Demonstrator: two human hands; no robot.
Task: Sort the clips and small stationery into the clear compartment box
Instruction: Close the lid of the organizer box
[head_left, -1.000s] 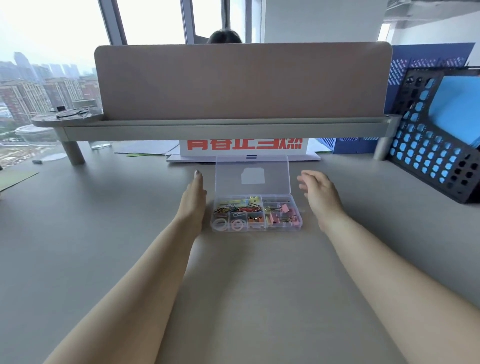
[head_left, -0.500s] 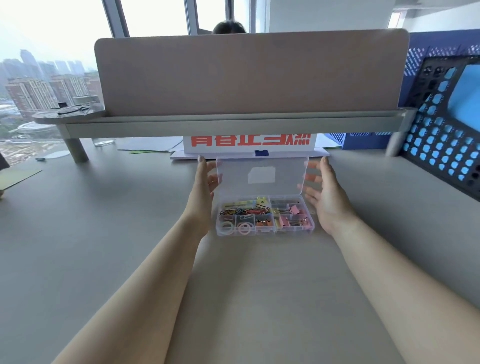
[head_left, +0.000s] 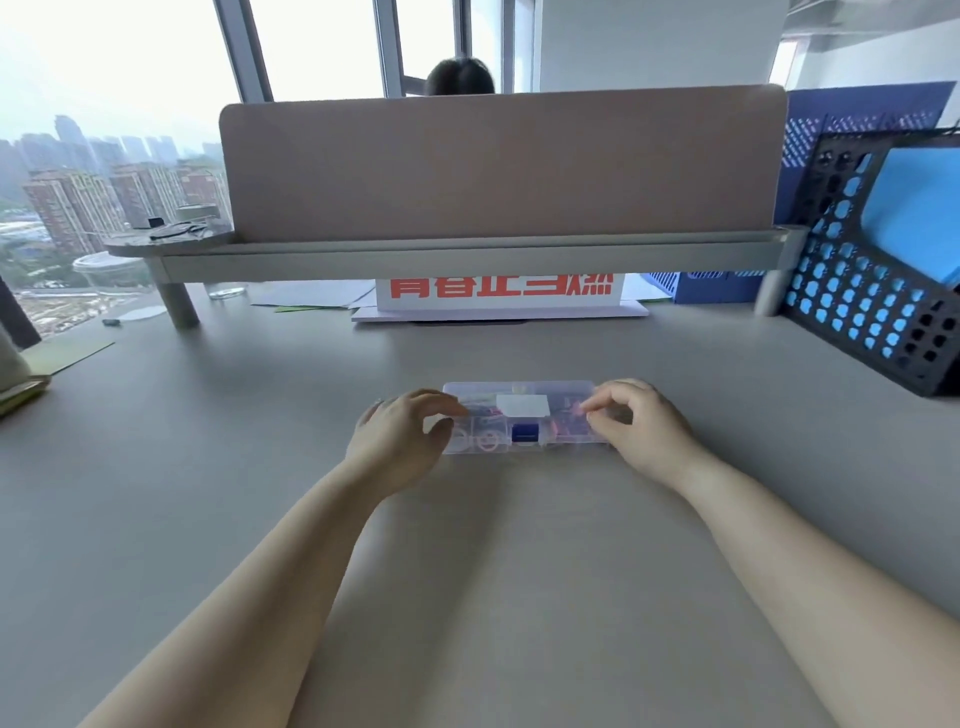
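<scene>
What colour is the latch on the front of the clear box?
Blue; the latch shows best in the head view, at the front middle of the box.

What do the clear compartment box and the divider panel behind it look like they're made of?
The compartment box looks like clear, smooth hard plastic: the coloured contents show through its closed lid. The divider panel seems felt- or fabric-covered: matte pinkish-beige, no reflections, rounded corners.

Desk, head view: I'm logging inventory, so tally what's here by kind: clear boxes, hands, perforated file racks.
Clear box: 1
Hands: 2, left hand and right hand
File racks: 2, black rack and blue rack
Total: 5
</scene>
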